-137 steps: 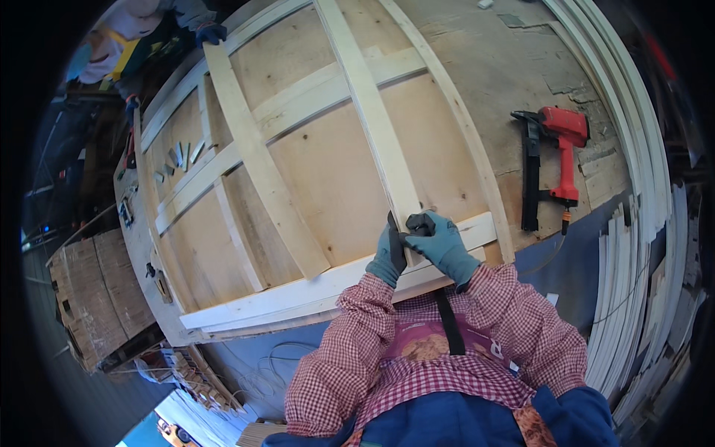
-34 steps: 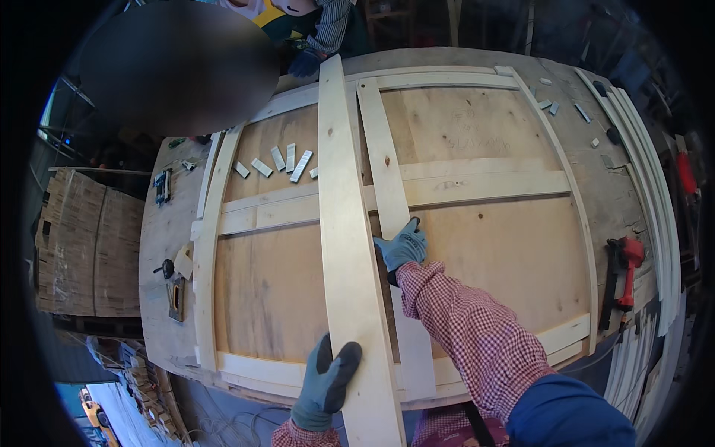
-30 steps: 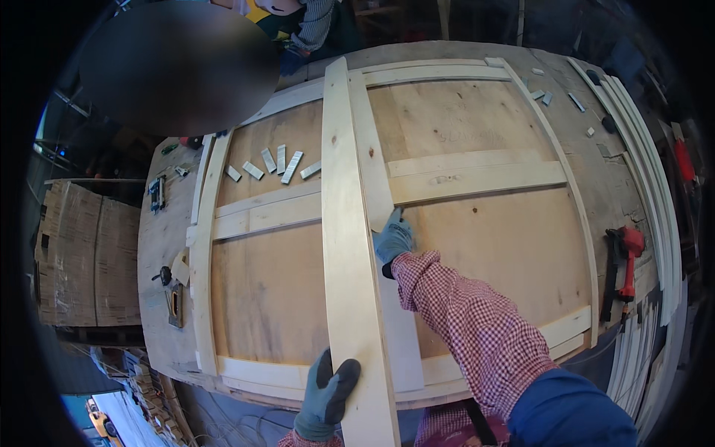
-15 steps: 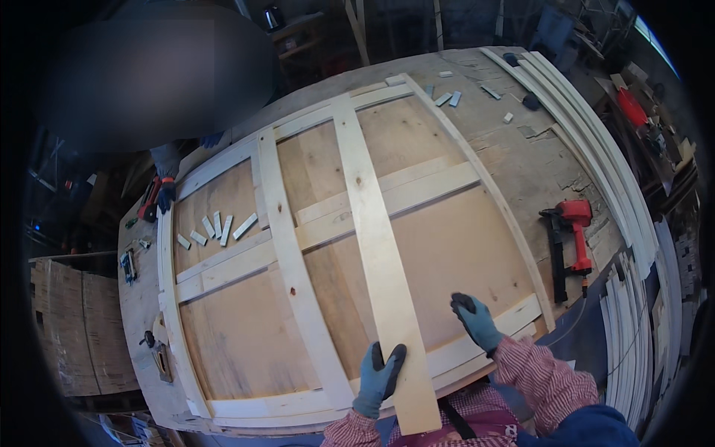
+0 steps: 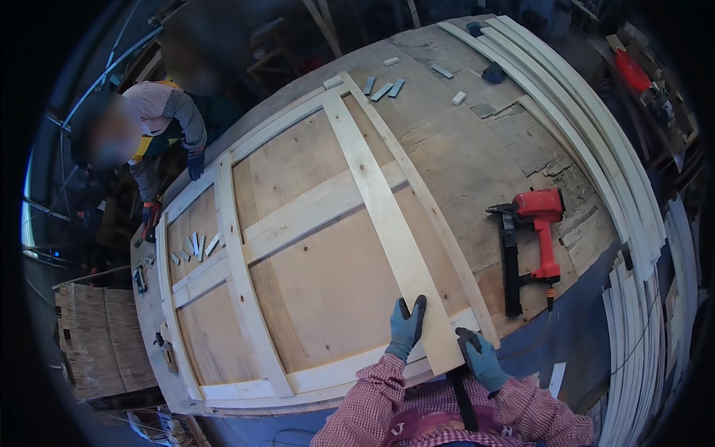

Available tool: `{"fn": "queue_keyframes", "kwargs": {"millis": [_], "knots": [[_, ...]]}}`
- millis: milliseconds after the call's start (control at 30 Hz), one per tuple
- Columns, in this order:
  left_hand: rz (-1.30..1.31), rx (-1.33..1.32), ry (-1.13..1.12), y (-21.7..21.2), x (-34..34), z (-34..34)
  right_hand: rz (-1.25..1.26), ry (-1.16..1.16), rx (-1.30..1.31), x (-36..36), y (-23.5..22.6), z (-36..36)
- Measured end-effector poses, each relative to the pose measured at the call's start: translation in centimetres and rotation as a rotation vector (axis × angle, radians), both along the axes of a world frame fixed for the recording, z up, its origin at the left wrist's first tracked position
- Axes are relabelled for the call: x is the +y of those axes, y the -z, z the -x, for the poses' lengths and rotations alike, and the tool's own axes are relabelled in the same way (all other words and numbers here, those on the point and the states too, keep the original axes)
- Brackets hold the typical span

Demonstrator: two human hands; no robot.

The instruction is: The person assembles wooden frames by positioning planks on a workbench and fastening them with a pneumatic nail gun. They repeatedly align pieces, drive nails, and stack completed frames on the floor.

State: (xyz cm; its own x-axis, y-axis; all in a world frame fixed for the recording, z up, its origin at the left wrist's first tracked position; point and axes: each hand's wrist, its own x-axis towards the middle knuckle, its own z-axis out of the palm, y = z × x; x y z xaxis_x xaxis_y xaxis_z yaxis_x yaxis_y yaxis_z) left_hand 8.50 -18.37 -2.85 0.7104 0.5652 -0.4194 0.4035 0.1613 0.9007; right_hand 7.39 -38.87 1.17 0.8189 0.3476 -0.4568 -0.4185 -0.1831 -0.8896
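A long pale wooden plank (image 5: 398,235) lies lengthwise over a wooden frame panel (image 5: 244,298), its near end overhanging the panel's front edge by my body. My left hand (image 5: 406,329), in a blue glove with dark fingertips, grips the plank's left edge near that end, thumb and fingers around it. On the other side, my gloved right hand (image 5: 482,359) is closed against the plank's right edge, its fingertips partly hidden. Right of the panel, a red and black nail gun (image 5: 542,223) rests on the worktable with a hose at its handle.
Several short wood blocks lie on the panel's left part, and more blocks (image 5: 381,91) beyond its far edge. Long pale strips (image 5: 581,134) run along the table's right side. A co-worker (image 5: 160,119) leans in at far left beside a red tool (image 5: 151,220). Stacked cardboard (image 5: 104,339) stands at left.
The view has turned right, and the co-worker's upper body has come into sight. The plank now lies nearer the panel's right rail. My right hand has come in to the plank's right edge.
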Motion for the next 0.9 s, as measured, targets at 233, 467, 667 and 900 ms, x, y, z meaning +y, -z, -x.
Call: {"fn": "queue_keyframes", "kwargs": {"millis": [233, 467, 667, 900], "knots": [[-0.047, 0.048, 0.011, 1.8, -3.6, -3.4, 0.267, -0.202, -0.132, -3.1, -0.1, -2.0], [-0.066, 0.08, 0.078, 1.8, -4.4, -5.0, 0.2, -0.117, 0.181, -3.7, -0.3, -3.2], [-0.08, 0.103, 0.119, 3.9, -1.8, -6.0, 0.121, -0.064, 0.204, -1.9, -0.6, -3.9], [-0.212, 0.281, 0.192, 6.2, -0.9, -6.6, -0.033, 0.071, 0.217, -7.3, -1.2, -0.1]]}}
